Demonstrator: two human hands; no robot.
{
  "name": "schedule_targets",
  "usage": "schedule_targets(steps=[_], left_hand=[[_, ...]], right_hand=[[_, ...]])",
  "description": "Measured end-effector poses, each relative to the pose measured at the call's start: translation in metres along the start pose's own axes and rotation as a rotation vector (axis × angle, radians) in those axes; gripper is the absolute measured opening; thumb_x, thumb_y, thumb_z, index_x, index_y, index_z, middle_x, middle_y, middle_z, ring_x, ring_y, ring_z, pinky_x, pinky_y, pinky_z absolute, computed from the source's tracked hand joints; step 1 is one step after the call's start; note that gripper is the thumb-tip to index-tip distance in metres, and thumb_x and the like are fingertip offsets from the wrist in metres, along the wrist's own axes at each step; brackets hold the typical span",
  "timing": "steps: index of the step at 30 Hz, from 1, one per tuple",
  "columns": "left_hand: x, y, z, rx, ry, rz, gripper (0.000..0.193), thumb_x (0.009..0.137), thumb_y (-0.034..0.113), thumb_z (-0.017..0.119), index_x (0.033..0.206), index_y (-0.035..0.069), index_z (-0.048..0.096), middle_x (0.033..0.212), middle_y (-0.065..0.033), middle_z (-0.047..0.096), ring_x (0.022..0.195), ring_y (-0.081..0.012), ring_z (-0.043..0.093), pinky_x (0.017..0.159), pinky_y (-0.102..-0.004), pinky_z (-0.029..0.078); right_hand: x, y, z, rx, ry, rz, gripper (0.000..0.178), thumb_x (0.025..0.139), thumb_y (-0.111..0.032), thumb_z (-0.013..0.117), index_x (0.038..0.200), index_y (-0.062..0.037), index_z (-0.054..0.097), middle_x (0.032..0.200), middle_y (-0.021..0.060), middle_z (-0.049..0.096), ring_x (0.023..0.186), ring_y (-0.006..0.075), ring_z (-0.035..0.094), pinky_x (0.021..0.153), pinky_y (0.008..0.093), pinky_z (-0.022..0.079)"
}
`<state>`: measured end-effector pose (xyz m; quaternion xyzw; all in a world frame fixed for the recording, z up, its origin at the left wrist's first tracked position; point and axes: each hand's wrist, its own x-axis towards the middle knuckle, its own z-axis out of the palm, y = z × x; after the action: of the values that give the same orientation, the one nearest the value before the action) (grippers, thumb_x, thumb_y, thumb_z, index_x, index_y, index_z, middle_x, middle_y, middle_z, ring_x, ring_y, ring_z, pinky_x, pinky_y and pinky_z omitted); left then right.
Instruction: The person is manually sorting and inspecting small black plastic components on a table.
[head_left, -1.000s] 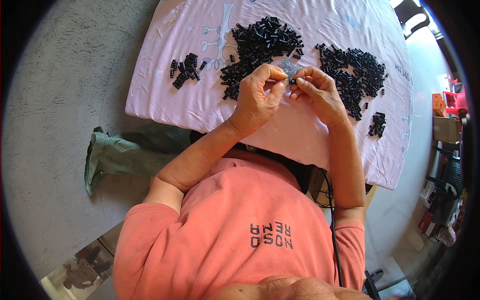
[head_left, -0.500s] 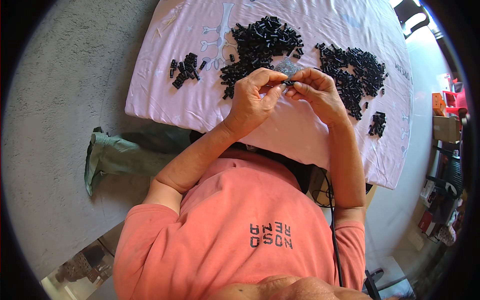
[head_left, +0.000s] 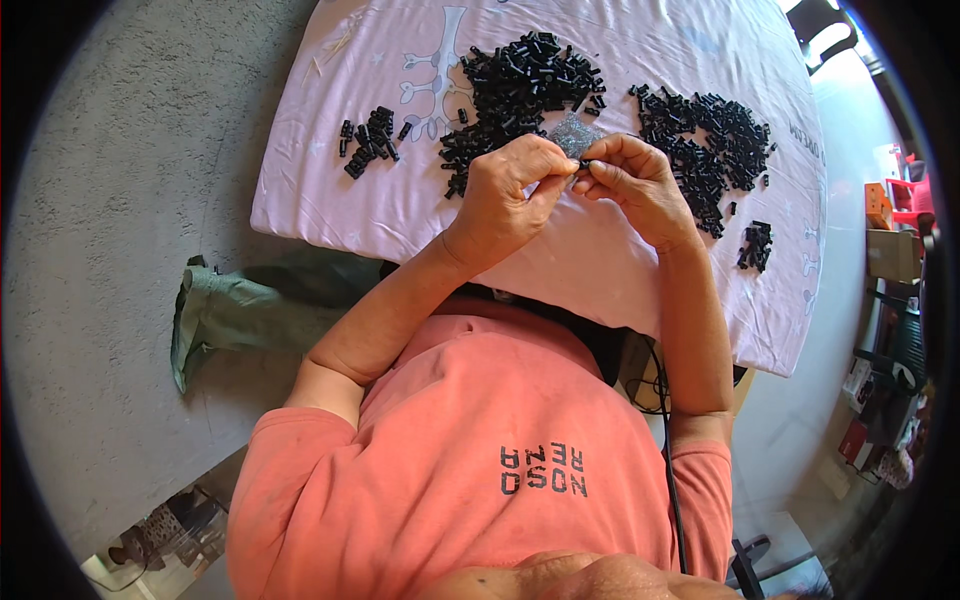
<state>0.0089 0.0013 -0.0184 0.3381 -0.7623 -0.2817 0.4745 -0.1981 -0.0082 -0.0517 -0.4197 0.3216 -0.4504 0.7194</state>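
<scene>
My right hand (head_left: 642, 195) pinched a black tubular part (head_left: 585, 164), left hand (head_left: 505, 200) closed beside it (contents hidden); slack grip could've dropped it.

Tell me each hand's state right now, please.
Left hand: closed; anything held is too small to tell.
Right hand: closed on a black piece.
</scene>
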Motion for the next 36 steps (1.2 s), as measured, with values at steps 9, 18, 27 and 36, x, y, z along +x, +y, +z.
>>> schedule_targets(steps=[9, 18, 27, 36], left_hand=[[0.002, 0.006, -0.003, -0.036, -0.032, -0.062, 0.013, 0.08, -0.007, 0.069, 0.091, 0.001, 0.067, 0.086, -0.0127, 0.067, 0.077, -0.0258, 0.068, 0.067, -0.0317, 0.054], [0.001, 0.0, -0.008, -0.027, -0.094, -0.043, 0.011, 0.082, -0.008, 0.069, 0.091, -0.001, 0.067, 0.089, -0.0106, 0.067, 0.079, -0.0173, 0.066, 0.07, -0.0268, 0.054], [0.005, 0.009, -0.011, -0.099, -0.137, -0.112, 0.016, 0.082, -0.007, 0.069, 0.096, 0.0, 0.066, 0.089, -0.0093, 0.067, 0.081, -0.0174, 0.068, 0.071, -0.0275, 0.055], [0.017, 0.01, -0.02, -0.022, -0.318, -0.032, 0.036, 0.078, 0.0, 0.073, 0.113, 0.004, 0.062, 0.099, -0.0106, 0.059, 0.087, -0.0255, 0.063, 0.078, -0.0336, 0.053]], right_hand=[[0.001, 0.0, -0.001, -0.005, -0.004, -0.026, 0.013, 0.094, -0.003, 0.063, 0.106, 0.0025, 0.065, 0.092, 0.01, 0.07, 0.084, 0.0153, 0.07, 0.078, 0.0265, 0.058], [0.001, 0.003, -0.001, -0.129, -0.036, -0.09, 0.007, 0.093, 0.0, 0.063, 0.1, 0.0013, 0.065, 0.092, 0.0086, 0.068, 0.084, 0.0154, 0.069, 0.076, 0.0268, 0.059], [0.0, 0.0, 0.002, -0.042, -0.088, -0.121, 0.012, 0.092, -0.001, 0.064, 0.104, 0.0019, 0.064, 0.091, 0.0078, 0.069, 0.083, 0.015, 0.069, 0.077, 0.0271, 0.057], [-0.001, -0.002, 0.003, -0.045, -0.171, -0.11, 0.038, 0.093, -0.006, 0.066, 0.126, -0.0012, 0.05, 0.104, 0.0078, 0.065, 0.087, 0.0137, 0.064, 0.079, 0.0273, 0.052]])
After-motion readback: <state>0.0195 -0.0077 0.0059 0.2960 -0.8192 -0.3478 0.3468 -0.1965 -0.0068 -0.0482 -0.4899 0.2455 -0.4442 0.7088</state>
